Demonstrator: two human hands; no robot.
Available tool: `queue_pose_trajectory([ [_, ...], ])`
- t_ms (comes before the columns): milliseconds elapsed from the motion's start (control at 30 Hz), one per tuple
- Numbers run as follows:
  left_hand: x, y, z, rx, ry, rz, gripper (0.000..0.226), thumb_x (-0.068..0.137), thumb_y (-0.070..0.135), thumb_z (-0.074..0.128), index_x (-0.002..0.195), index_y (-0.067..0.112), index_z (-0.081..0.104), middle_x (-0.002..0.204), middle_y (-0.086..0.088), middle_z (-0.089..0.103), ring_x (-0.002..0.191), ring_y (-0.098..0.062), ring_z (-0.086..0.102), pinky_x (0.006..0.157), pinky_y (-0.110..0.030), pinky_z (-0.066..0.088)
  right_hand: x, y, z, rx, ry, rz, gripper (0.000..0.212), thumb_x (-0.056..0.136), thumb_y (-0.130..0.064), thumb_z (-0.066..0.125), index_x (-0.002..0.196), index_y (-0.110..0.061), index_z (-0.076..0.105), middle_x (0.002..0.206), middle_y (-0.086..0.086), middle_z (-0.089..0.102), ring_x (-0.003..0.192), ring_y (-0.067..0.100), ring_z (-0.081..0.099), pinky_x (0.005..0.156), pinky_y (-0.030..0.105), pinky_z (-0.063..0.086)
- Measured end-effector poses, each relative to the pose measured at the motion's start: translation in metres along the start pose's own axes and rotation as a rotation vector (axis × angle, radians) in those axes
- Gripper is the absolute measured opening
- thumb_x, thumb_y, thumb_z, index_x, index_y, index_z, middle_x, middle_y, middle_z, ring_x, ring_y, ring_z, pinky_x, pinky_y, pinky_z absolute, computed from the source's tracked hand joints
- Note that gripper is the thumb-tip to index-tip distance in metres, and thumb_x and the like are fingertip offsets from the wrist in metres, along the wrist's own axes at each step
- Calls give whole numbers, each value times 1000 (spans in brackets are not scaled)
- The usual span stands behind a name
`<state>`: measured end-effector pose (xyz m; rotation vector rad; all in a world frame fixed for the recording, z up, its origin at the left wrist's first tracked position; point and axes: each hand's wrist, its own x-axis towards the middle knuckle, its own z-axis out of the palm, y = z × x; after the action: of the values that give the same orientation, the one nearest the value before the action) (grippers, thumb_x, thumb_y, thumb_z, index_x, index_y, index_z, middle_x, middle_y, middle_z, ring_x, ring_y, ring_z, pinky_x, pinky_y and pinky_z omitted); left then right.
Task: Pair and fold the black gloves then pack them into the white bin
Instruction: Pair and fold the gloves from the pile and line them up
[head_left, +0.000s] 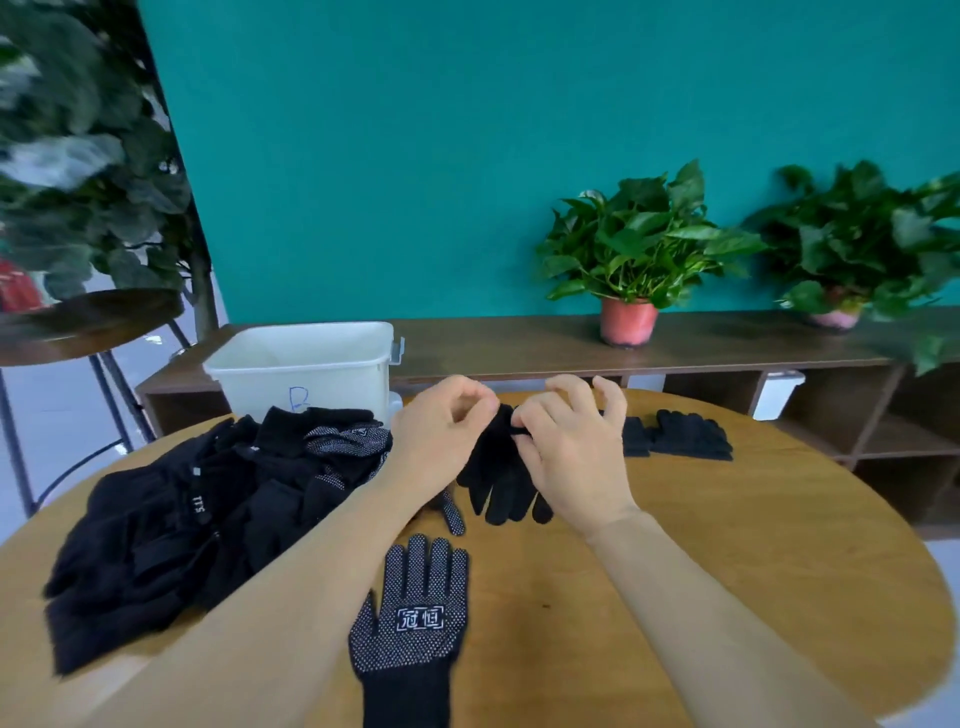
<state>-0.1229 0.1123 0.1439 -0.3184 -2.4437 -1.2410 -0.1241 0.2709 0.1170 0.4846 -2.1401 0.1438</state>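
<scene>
My left hand and my right hand both pinch the cuff end of a plain black glove, whose fingers hang toward me just over the round wooden table. A heap of black gloves lies at the left. One dotted glove with a white logo lies flat near the front edge. More plain black gloves rest at the far right of the table. The white bin stands behind the heap, at the table's far left.
A low wooden shelf unit runs behind the table with two potted plants on it. A dark stool and a leafy tree stand at the left. The teal wall closes the back.
</scene>
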Motion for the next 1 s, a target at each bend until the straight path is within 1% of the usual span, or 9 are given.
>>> queue_pose_trajectory([
  [133, -6, 15, -12, -142, 85, -8, 16, 90, 7, 65, 89, 21, 72, 82, 16, 68, 73, 7, 62, 69, -6, 47, -3, -5, -17, 38, -15, -67, 15, 76, -25, 81, 85, -20, 70, 88, -4, 70, 106, 28, 60, 100, 48, 31],
  [233, -12, 25, -23, -224, 94, -20, 15, 88, 4, 66, 88, 17, 74, 78, 7, 70, 62, 9, 60, 62, -6, 44, -4, -3, -32, 139, 11, 15, 23, 78, -39, 75, 93, -22, 70, 93, -8, 68, 110, 24, 55, 96, 41, 30],
  [333, -15, 30, -31, -305, 98, -42, 16, 88, 7, 67, 89, 23, 69, 79, 8, 71, 65, 6, 60, 63, -8, 45, 1, -3, -51, 374, -33, 294, 38, 82, -49, 59, 110, -23, 66, 103, -15, 59, 119, 14, 44, 96, 33, 23],
  [467, -22, 31, -35, -358, 25, -44, 19, 89, 11, 68, 100, 25, 63, 83, 10, 72, 71, 0, 61, 69, -12, 46, 14, 1, -57, 768, -418, 660, 58, 88, -61, 57, 137, -32, 46, 115, -17, 54, 126, 7, 29, 112, 42, 13],
  [533, -26, 30, -37, -358, -1, -36, 22, 90, 10, 67, 104, 26, 62, 81, 12, 71, 68, 2, 59, 65, -14, 44, 15, 0, -58, 954, -560, 712, 45, 84, -59, 64, 118, -30, 58, 113, -9, 60, 120, 14, 48, 114, 48, 31],
  [600, -29, 29, -41, -355, -1, -23, 24, 90, 9, 66, 110, 24, 63, 79, 14, 71, 71, 1, 61, 66, -13, 47, 15, -3, -61, 1124, -540, 657, 20, 90, -31, 69, 95, -11, 65, 90, -1, 67, 88, 13, 65, 92, 39, 54],
  [700, -31, 25, -46, -331, 25, -19, 28, 90, 9, 66, 116, 21, 62, 80, 10, 72, 79, -4, 64, 76, -12, 49, 22, -9, -66, 1166, -435, 641, 11, 90, -12, 68, 87, -1, 66, 72, 2, 68, 63, 10, 65, 65, 28, 55],
  [833, -35, 15, -44, -242, 44, -63, 28, 89, 5, 66, 114, 18, 60, 84, 3, 73, 69, 5, 61, 69, -6, 46, 19, -13, -45, 896, -482, 595, 47, 58, -60, 65, 77, -18, 70, 73, -1, 73, 82, 27, 69, 99, 64, 40],
  [1000, -36, 7, -46, -211, 72, -58, 21, 88, 6, 67, 106, 16, 60, 83, 2, 72, 63, 9, 57, 62, -1, 40, 15, -16, -29, 876, -452, 650, 52, 53, -68, 58, 77, -23, 69, 71, -1, 72, 83, 27, 67, 102, 66, 35],
])
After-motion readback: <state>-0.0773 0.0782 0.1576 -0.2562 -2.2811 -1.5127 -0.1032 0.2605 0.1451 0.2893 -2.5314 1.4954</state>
